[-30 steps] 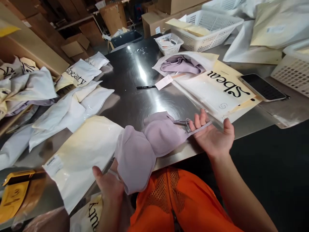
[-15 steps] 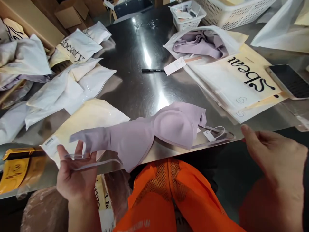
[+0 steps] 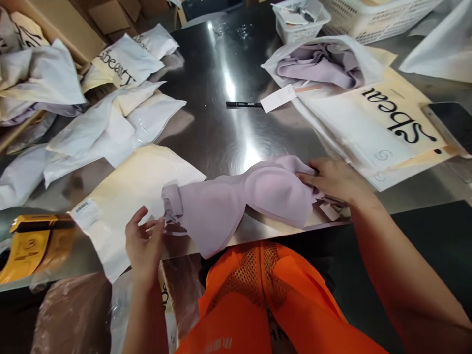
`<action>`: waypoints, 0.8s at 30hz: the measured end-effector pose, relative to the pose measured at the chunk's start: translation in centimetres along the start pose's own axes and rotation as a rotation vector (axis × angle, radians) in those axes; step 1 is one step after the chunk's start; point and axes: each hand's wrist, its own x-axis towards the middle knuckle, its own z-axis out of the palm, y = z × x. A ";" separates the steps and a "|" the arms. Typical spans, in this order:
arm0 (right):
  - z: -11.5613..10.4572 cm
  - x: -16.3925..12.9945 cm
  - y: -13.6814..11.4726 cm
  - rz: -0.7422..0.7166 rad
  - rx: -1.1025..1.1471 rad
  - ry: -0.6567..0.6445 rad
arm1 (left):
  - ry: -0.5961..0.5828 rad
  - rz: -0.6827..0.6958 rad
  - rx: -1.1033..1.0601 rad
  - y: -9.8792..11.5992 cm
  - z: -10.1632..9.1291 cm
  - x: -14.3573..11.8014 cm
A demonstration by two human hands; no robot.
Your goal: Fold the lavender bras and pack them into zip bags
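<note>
A lilac bra (image 3: 210, 206) lies across the near edge of the metal table, cups facing up. Its left side band is folded in on itself beside the cup. My left hand (image 3: 143, 241) is just left of that fold, fingers apart, fingertips at the strap. At the other end, my right hand (image 3: 335, 179) has its fingers curled over the right side band, partly hiding it. A white hang tag (image 3: 329, 211) on a loop sticks out below that hand. Under the bra's left end, a cream plastic mailer bag (image 3: 121, 191) lies flat.
White printed bags (image 3: 121, 118) pile up at the left. A black marker (image 3: 243, 104) lies mid-table. An open bag of lilac garments (image 3: 320, 69) rests on flat mailers (image 3: 398, 128), near a phone (image 3: 455, 123). White baskets (image 3: 302, 29) stand behind; a yellow packet (image 3: 31, 250) lies left.
My right hand has come in from the right onto the bra's right band. The left band, stretched over my left hand before, is now folded in toward the cup.
</note>
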 end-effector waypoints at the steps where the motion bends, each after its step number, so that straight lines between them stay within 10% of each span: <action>1: 0.1 0.1 0.1 -0.045 0.046 0.015 | -0.012 0.063 0.146 0.0 0.2 0.2; 6: 0.1 -1.2 0.5 -0.070 0.391 0.403 | 0.061 0.420 0.427 1.3 1.5 0.1; 10: -0.1 -4.7 -3.6 -0.114 0.205 0.772 | -0.184 0.661 0.369 4.4 3.6 0.3; 17: 5.9 -6.7 -13.6 -0.447 -0.134 0.149 | -0.726 0.872 0.923 9.5 9.0 0.8; 24: 8.2 -4.4 -14.4 -0.506 -0.246 -0.110 | -0.892 0.963 0.998 9.0 11.2 0.5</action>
